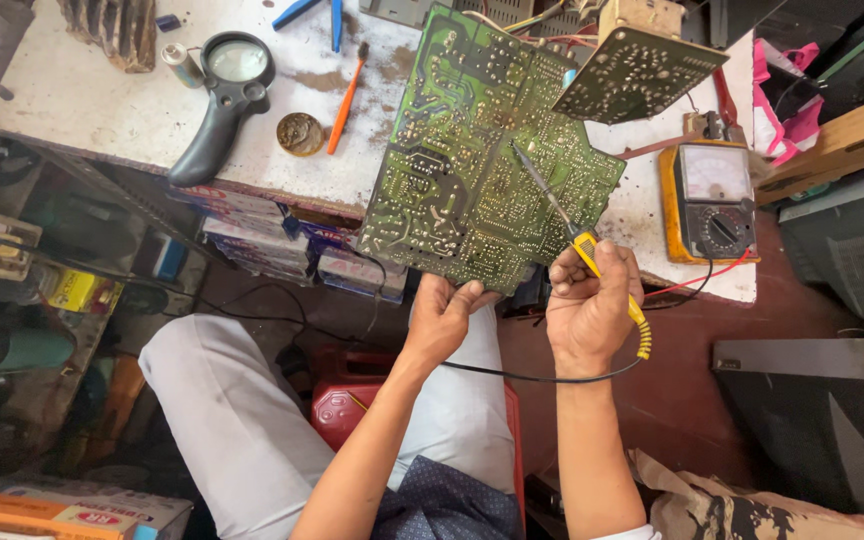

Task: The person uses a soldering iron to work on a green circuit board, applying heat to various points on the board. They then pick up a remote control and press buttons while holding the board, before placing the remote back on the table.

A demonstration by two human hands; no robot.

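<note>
Your left hand (442, 318) grips the lower edge of the green board (482, 160), which leans against the table (102, 100) edge with its solder side toward you. Your right hand (589, 305) is closed around the yellow handle of the soldering iron (577, 235), and the tip touches the board near its middle. To the right of the board lies an orange meter (709, 200). To the left of the board lie 1 magnifier (224, 95) and 1 round tin (300, 133).

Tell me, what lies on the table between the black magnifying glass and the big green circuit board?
In the head view, a round brown tin and an orange-handled brush lie between the magnifying glass and the circuit board.
</note>
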